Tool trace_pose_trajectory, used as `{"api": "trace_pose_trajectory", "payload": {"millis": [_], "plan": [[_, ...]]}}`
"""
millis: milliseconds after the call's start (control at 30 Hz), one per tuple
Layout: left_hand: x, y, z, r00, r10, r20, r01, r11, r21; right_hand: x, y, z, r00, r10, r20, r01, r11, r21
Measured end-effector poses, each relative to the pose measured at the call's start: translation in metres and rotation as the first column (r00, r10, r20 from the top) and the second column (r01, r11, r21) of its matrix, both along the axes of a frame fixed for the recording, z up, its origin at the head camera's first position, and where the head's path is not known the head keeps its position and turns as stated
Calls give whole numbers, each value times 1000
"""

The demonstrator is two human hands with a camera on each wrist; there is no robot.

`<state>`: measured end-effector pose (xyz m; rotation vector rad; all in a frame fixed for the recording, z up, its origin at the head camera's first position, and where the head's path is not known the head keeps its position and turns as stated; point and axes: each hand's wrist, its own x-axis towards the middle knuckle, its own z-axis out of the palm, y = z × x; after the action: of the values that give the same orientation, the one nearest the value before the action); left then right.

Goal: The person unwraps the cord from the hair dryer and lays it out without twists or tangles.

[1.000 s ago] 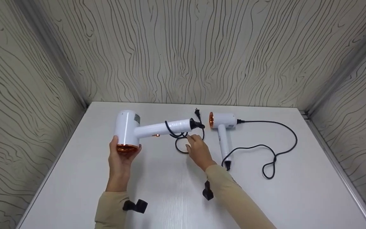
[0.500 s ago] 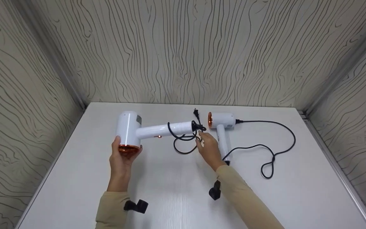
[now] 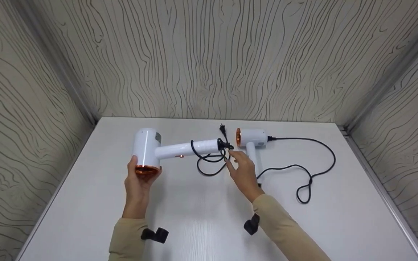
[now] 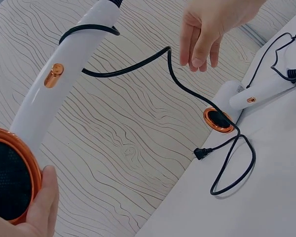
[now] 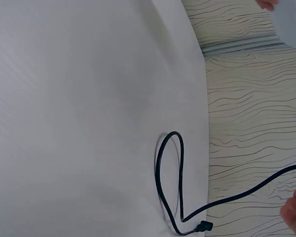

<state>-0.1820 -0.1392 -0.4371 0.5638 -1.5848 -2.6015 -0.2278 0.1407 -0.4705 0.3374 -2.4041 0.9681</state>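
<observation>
My left hand (image 3: 138, 185) grips the barrel of a white hair dryer (image 3: 176, 149) near its copper-coloured end ring. The dryer is held above the table, its handle pointing right. Its black cord (image 4: 133, 66) loops round the handle and hangs down to the table. Beside the handle's tip is my right hand (image 3: 244, 172), thumb and fingers parted. In the left wrist view its loosely bent fingers hang beside a kink of the cord and hold nothing. The right wrist view shows only its fingertips (image 5: 295, 212), near the cord.
A second white hair dryer (image 3: 254, 138) lies on the white table (image 3: 194, 217), right of the held one. Its black cord (image 3: 334, 159) curves away to the right. A plug (image 3: 222, 128) rests toward the back. Wood-patterned panels (image 3: 209, 58) enclose the back and sides.
My right hand has moved right, away from the handle, and its thumb and fingers have parted. The left hand and the dryer in it have stayed nearly still.
</observation>
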Motion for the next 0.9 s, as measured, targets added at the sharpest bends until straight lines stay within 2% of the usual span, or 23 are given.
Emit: {"api": "trace_pose_trajectory", "payload": {"millis": [133,233,500,633,900], "plan": [[0,0,-1,1000,8,2,-8,1000,-13,8,-4,5,995,2,-103,1,1000,30],[-1,0,-2,1000,11,7,-11,1000,-15,12,-7,9,979,11,-202,4,997,76],[0,0,-3,1000,11,19,-11,1000,-6,14,-15,10,907,116,-404,-29,976,216],[0,0,-3,1000,4,14,-4,1000,-17,12,-16,10,886,149,-438,-40,968,249],[0,0,-1,1000,-6,7,6,1000,-7,9,-16,5,885,200,-421,-94,961,260]]}}
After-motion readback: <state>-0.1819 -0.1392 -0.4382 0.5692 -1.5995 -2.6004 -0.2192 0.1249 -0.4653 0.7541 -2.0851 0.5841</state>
